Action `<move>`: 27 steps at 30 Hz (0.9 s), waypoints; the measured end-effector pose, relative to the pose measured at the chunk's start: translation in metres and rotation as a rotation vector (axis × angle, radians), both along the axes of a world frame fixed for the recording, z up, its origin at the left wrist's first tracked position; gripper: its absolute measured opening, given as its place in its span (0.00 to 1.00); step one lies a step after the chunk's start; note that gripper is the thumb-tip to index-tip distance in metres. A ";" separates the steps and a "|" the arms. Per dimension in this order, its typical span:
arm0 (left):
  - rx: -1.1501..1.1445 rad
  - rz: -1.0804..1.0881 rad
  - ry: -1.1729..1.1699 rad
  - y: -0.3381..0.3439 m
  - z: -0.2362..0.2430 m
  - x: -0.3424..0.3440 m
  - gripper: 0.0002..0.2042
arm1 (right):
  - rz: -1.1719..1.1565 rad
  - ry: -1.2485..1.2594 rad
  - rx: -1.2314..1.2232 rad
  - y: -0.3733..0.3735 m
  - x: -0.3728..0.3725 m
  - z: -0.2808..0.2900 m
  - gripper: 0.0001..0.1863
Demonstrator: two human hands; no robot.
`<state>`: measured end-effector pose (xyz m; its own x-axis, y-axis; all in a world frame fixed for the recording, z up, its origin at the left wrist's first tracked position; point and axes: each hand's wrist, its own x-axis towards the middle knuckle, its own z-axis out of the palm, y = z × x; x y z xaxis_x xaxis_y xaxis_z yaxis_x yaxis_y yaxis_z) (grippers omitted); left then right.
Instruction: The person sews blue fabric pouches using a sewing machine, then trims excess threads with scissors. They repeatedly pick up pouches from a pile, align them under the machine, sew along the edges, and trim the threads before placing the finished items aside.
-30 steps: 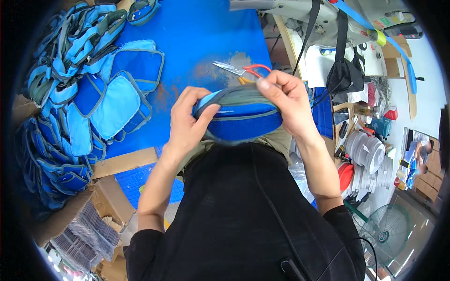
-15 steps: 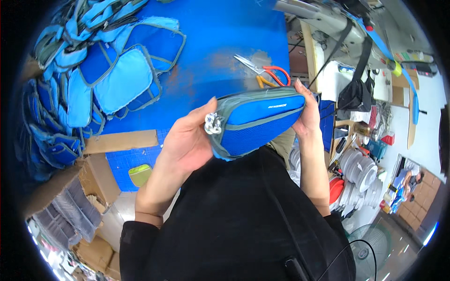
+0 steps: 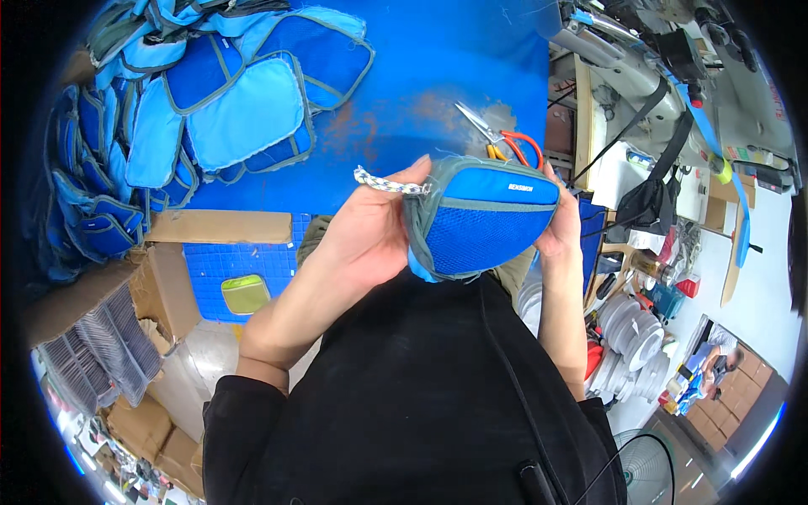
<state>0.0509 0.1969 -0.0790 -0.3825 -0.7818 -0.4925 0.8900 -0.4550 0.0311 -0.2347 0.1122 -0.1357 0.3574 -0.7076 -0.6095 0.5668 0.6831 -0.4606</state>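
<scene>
**Pouch turned mesh-side up for inspection**

Tilted further toward you since half a second ago, the blue zip pouch now shows its darker mesh panel, and the braided cord pull juts out to the left instead of hanging at the corner. You hold the pouch in the air above the blue worktable, in front of your chest. Your left hand is curled closed round its left end, thumb pressed near the cord; your right hand cups the right end, fingers wrapped behind, though how tightly cannot be told. To check it well, keep both ends supported so the grey binding stays taut, and roll the seam slowly. Orange-handled scissors lie on the table just beyond; a stack of unfinished blue panels sits far left.
</scene>
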 end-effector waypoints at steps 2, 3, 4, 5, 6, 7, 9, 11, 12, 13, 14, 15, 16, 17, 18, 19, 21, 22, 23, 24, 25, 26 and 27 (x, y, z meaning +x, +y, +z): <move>-0.019 0.026 0.058 -0.004 -0.008 0.005 0.14 | -0.032 0.011 0.026 0.003 -0.004 0.000 0.18; -0.056 0.028 0.130 -0.007 -0.016 0.014 0.15 | -0.008 -0.004 0.053 0.006 -0.002 0.007 0.18; -0.093 0.015 0.210 -0.014 -0.024 0.022 0.15 | 0.000 -0.014 0.075 0.007 0.006 0.026 0.18; -0.063 0.015 0.107 -0.018 -0.031 0.031 0.16 | 0.000 -0.021 0.095 0.008 0.010 0.041 0.18; -0.036 0.015 0.002 -0.019 -0.039 0.040 0.17 | 0.062 -0.073 0.038 0.009 0.011 0.049 0.17; -0.056 -0.013 0.016 -0.022 -0.052 0.046 0.19 | 0.073 -0.102 0.008 0.009 0.013 0.053 0.18; -0.071 0.047 -0.028 -0.021 -0.058 0.048 0.19 | 0.074 -0.133 -0.026 0.010 0.019 0.061 0.17; -0.047 0.048 -0.051 -0.025 -0.061 0.048 0.19 | 0.079 -0.148 -0.034 0.008 0.025 0.070 0.14; -0.057 0.031 -0.066 -0.028 -0.063 0.046 0.20 | 0.077 -0.163 -0.040 0.009 0.024 0.073 0.13; -0.066 0.018 -0.081 -0.031 -0.063 0.045 0.20 | 0.079 -0.177 -0.045 0.010 0.023 0.075 0.13; -0.078 0.010 -0.073 -0.034 -0.062 0.044 0.20 | 0.084 -0.191 -0.050 0.010 0.021 0.076 0.13; -0.087 0.008 -0.062 -0.035 -0.061 0.042 0.21 | 0.081 -0.191 -0.050 0.011 0.019 0.077 0.13; -0.096 0.008 -0.051 -0.035 -0.060 0.039 0.22 | 0.080 -0.191 -0.049 0.011 0.017 0.078 0.13; -0.117 0.000 -0.063 -0.036 -0.058 0.038 0.22 | 0.081 -0.190 -0.048 0.011 0.015 0.078 0.13; -0.138 -0.002 -0.074 -0.037 -0.055 0.037 0.23 | 0.097 -0.176 -0.095 0.010 0.014 0.077 0.13; -0.161 -0.003 -0.084 -0.036 -0.052 0.037 0.23 | 0.113 -0.161 -0.142 0.010 0.013 0.073 0.13; -0.143 -0.010 -0.249 -0.031 -0.056 0.041 0.23 | 0.136 0.015 -0.292 0.011 0.013 0.064 0.12; -0.148 0.009 -0.337 -0.033 -0.050 0.043 0.22 | 0.146 0.172 -0.415 0.010 0.012 0.059 0.11; -0.213 0.009 -0.544 -0.031 -0.042 0.039 0.21 | 0.151 0.328 -0.540 0.010 0.010 0.052 0.11; -0.279 -0.020 -0.803 -0.030 -0.054 0.049 0.18 | 0.205 0.849 -0.825 0.005 0.005 0.041 0.09; -0.448 -0.073 -1.235 -0.034 -0.049 0.048 0.15 | 0.115 1.147 -0.999 0.002 0.007 0.033 0.11; -0.597 -0.137 -1.671 -0.038 -0.042 0.040 0.13 | 0.087 1.273 -0.975 0.002 0.011 0.031 0.11; -0.601 -0.022 -1.915 -0.043 -0.028 0.025 0.13 | 0.001 1.390 -1.095 0.001 0.012 0.017 0.12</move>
